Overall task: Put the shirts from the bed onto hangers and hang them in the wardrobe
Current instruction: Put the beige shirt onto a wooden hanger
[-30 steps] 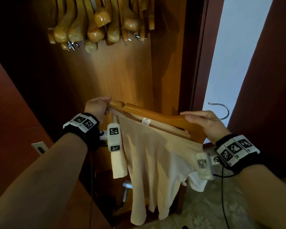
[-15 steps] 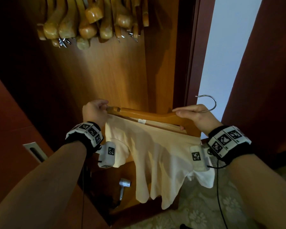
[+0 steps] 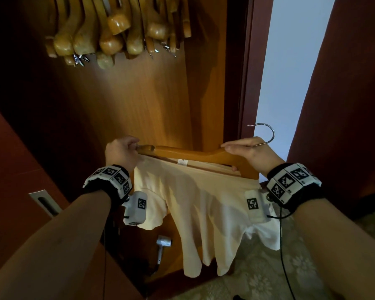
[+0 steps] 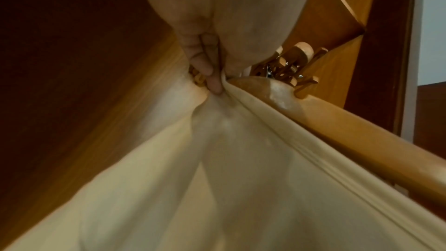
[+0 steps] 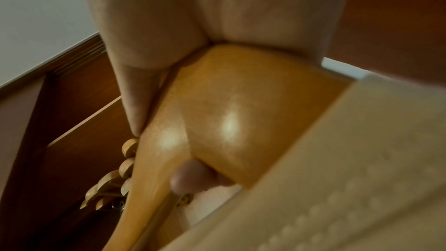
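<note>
Right now the right hand [image 3: 250, 155] is gripping the middle of the wooden hanger [image 3: 188, 153], thumb on top and a fingertip curling underneath, hiding the base of its hook [image 3: 265, 135]. Meanwhile the left hand [image 3: 122, 152] is pinching the cream shirt [image 3: 195, 204] at the hanger's left tip. Spare hangers [image 3: 117, 29] are hanging above inside the wardrobe [image 3: 152, 100], their tops cut off.

The hanger [image 3: 195, 153] is glossy varnished wood with a shiny metal hook [image 3: 266, 133]. Beneath it the shirt [image 3: 204, 204] is soft matt cream cloth. Above it, spare hangers [image 3: 108, 35] are lacquered wood against the wardrobe [image 3: 149, 100] with its smooth, grained panel.
</note>
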The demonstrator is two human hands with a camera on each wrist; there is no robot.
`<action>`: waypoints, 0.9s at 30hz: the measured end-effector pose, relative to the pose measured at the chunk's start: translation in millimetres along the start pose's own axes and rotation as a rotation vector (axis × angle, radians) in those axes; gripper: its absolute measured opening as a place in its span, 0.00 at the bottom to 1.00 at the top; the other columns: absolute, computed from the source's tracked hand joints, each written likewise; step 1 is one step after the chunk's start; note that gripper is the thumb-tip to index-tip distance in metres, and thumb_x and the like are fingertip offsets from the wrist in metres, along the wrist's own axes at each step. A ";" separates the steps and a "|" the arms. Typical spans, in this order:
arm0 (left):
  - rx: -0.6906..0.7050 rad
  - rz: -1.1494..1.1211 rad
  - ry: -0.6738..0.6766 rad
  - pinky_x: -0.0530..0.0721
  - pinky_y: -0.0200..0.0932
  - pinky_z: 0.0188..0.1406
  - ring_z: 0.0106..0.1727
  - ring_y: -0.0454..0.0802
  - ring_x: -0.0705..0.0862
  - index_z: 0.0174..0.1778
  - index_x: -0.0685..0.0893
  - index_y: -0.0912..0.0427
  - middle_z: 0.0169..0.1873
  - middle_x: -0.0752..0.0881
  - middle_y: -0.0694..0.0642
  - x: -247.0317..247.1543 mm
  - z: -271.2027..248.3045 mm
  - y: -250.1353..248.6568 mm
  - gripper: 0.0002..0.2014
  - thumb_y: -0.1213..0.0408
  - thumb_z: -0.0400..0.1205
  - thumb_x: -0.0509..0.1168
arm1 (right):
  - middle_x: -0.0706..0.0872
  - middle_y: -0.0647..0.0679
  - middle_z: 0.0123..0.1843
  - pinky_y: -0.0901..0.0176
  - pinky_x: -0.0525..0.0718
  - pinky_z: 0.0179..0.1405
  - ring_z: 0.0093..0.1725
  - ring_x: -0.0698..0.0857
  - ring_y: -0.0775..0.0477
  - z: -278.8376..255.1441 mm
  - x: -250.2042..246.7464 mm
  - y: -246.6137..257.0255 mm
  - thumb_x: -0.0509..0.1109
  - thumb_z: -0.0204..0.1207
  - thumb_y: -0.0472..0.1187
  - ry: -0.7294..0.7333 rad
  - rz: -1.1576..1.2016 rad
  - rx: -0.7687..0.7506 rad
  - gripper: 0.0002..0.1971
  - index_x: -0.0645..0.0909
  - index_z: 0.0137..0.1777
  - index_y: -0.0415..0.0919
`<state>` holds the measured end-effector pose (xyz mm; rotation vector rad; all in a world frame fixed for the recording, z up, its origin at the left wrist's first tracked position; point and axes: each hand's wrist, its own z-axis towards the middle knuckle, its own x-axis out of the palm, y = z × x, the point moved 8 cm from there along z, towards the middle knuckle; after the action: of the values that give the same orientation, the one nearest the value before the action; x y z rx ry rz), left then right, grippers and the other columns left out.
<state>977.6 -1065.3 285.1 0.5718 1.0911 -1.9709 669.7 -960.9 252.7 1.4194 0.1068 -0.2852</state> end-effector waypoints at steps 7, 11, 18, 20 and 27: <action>-0.026 -0.019 0.011 0.81 0.48 0.58 0.55 0.63 0.86 0.55 0.90 0.63 0.50 0.90 0.64 3.6 -1.2 3.9 0.11 0.73 0.82 0.64 | 0.89 0.57 0.41 0.57 0.87 0.42 0.32 0.88 0.40 -3.0 2.2 3.8 0.70 0.80 0.43 0.034 -0.005 -0.002 0.11 0.88 0.59 0.47; -0.009 -0.006 0.025 0.82 0.48 0.57 0.53 0.63 0.87 0.55 0.90 0.63 0.49 0.90 0.64 3.7 -0.2 1.7 0.11 0.72 0.82 0.63 | 0.90 0.59 0.39 0.58 0.85 0.42 0.33 0.89 0.40 -2.8 -1.1 7.6 0.70 0.80 0.43 0.031 -0.026 -0.004 0.10 0.89 0.57 0.48; -0.062 -0.020 0.033 0.81 0.45 0.57 0.55 0.61 0.86 0.55 0.90 0.62 0.50 0.90 0.63 5.2 -1.5 5.6 0.12 0.72 0.82 0.63 | 0.90 0.61 0.35 0.53 0.87 0.43 0.32 0.88 0.42 -4.6 1.7 13.7 0.70 0.80 0.42 0.013 -0.061 -0.018 0.09 0.89 0.56 0.46; -0.105 -0.047 0.026 0.79 0.42 0.55 0.56 0.60 0.86 0.55 0.90 0.62 0.51 0.90 0.62 5.3 -1.5 8.2 0.12 0.73 0.82 0.63 | 0.90 0.62 0.35 0.52 0.87 0.45 0.32 0.88 0.42 -5.8 2.6 13.5 0.70 0.81 0.42 0.009 -0.063 -0.013 0.09 0.89 0.57 0.45; -0.235 -0.079 0.059 0.80 0.43 0.53 0.56 0.60 0.85 0.50 0.91 0.59 0.51 0.90 0.60 8.6 1.5 15.2 0.13 0.72 0.83 0.60 | 0.90 0.59 0.38 0.53 0.87 0.42 0.30 0.88 0.46 -8.7 9.5 16.5 0.70 0.80 0.41 0.011 -0.053 0.005 0.10 0.89 0.57 0.41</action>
<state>984.9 -1075.0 272.5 0.4683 1.3782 -1.8671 683.9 -951.5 264.9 1.4249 0.1525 -0.3217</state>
